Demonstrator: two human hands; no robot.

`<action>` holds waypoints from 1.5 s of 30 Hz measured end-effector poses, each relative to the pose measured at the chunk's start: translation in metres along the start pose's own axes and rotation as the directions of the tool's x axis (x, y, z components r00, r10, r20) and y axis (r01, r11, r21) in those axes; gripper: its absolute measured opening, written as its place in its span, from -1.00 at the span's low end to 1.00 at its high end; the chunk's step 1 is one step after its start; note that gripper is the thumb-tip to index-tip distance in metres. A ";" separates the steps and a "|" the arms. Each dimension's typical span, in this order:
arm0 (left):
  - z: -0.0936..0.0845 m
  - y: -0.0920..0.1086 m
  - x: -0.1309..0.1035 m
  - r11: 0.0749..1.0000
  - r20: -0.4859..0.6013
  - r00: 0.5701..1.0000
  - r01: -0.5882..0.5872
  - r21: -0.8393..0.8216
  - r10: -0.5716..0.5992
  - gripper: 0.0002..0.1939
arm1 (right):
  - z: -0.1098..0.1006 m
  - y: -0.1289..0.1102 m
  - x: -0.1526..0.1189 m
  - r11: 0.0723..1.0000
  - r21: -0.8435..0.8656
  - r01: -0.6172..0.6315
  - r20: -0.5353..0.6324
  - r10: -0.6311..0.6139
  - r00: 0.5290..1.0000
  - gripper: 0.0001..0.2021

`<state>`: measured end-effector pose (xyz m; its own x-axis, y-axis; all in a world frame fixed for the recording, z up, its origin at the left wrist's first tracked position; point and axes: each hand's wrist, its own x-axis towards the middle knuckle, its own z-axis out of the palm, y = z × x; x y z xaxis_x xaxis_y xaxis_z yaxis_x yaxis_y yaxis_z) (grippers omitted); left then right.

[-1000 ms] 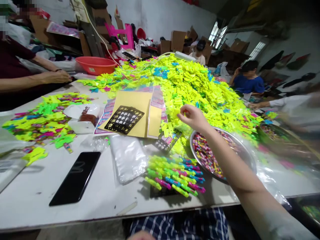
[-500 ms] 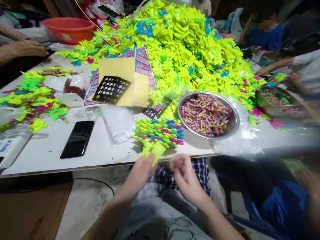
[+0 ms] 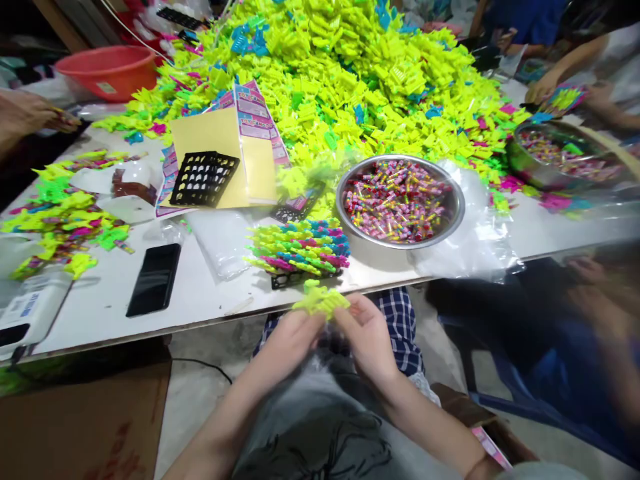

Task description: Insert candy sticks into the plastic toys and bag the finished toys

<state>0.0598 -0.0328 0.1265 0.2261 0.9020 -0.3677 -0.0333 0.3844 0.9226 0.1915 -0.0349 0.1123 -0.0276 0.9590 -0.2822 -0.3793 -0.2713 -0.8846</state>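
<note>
Just past the table's front edge, my left hand grips a yellow-green plastic toy piece from its left side. My right hand pinches the right end of the same piece, thumb against the fingers. Directly beyond it, upright toy pieces in yellow, blue and pink stand in rows on a black holder. To their right, a steel bowl holds small pink wrapped candy tubes. Whether a candy tube is between my fingers is hidden.
A large heap of yellow-green toy pieces covers the back. Leftward lie a phone, printed cards under a black perforated tray, and filled toys. Plastic bags lie beside the bowl. Co-workers' hands work at right.
My right hand has come in from the side and now holds the toy piece together with my left. The piece has turned more level. The view has shifted slightly.
</note>
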 end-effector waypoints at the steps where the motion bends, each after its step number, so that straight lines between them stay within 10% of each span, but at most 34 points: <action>1: 0.004 -0.001 0.000 0.995 -0.015 1.000 -0.028 -0.098 0.027 -0.54 | -0.001 -0.001 0.001 0.987 -0.120 0.111 -0.022 -0.114 0.993 -0.91; 4: 0.017 -0.001 -0.001 0.886 -0.089 0.995 -0.089 -0.455 0.054 -0.34 | -0.003 -0.003 0.003 0.769 -0.442 0.461 0.204 -0.414 0.887 -0.88; 7: 0.028 0.003 0.001 0.819 -0.271 0.962 -0.141 -0.556 -0.019 -0.55 | -0.002 -0.002 -0.001 0.657 -0.443 0.610 0.481 -0.400 0.780 -0.72; 13: 0.023 0.011 0.004 0.788 -0.420 0.906 -0.219 -0.576 -0.056 -0.82 | 0.000 0.008 -0.015 0.994 -0.080 0.074 0.267 -0.050 0.962 -0.74; 17: 0.022 0.013 0.001 0.804 -0.363 0.931 -0.188 -0.564 -0.038 -0.84 | 0.003 0.009 -0.010 0.979 -0.010 -0.206 0.327 0.198 0.924 -0.77; 32: 0.018 0.013 0.003 0.712 -0.160 0.987 -0.105 -0.694 -0.010 -0.86 | 0.009 0.016 -0.004 0.970 0.152 -0.190 0.388 0.118 0.914 -0.75; 45: 0.025 0.006 0.002 0.786 -0.205 0.976 -0.180 -0.592 0.069 -0.85 | 0.000 0.020 -0.009 0.974 -0.192 0.119 0.325 -0.051 0.944 -0.78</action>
<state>0.0843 -0.0333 0.1342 0.0186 0.9473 -0.3197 -0.6428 0.2563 0.7219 0.1839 -0.0485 0.0972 -0.3067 0.9465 -0.1005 -0.1952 -0.1659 -0.9666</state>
